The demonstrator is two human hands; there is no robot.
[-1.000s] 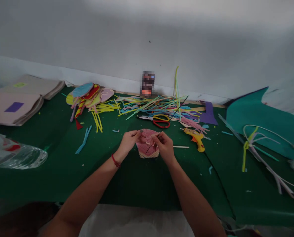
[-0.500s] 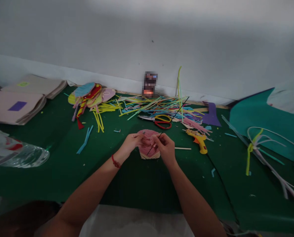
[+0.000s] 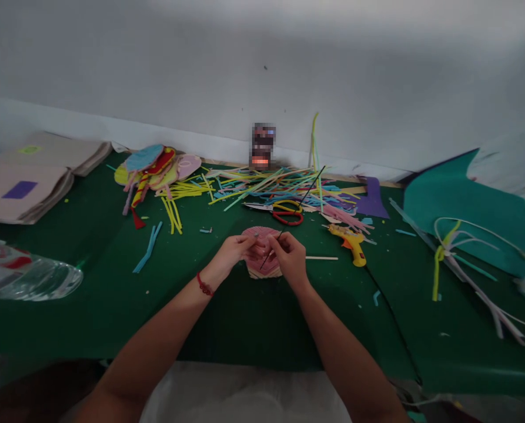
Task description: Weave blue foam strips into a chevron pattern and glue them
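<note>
A pink, ridged, rounded piece with a pale tan lower edge [image 3: 264, 272] lies on the green table under both hands. My right hand [image 3: 292, 258] pinches a thin black stem [image 3: 314, 187]. This stem slants from above the scissors down across the pink piece. My left hand [image 3: 238, 249], with a red bracelet on its wrist, is closed over the piece's left side. Its fingertips are pressed together close to the right ones; what they grip is too small to make out. Just beyond the hands lie scissors [image 3: 288, 222] with red and yellow handles.
Coloured pipe cleaners [image 3: 262, 187] are heaped along the wall. To the right are a pale stick [image 3: 324, 258], a yellow glue gun [image 3: 357, 249] with its cord, and a teal sheet [image 3: 460, 202]. A plastic bottle [image 3: 46, 273] and paper pads [image 3: 19, 191] stand left.
The whole view has shifted slightly. Both hands stay over the pink piece, fingertips close together, and the right still pinches the black stem.
</note>
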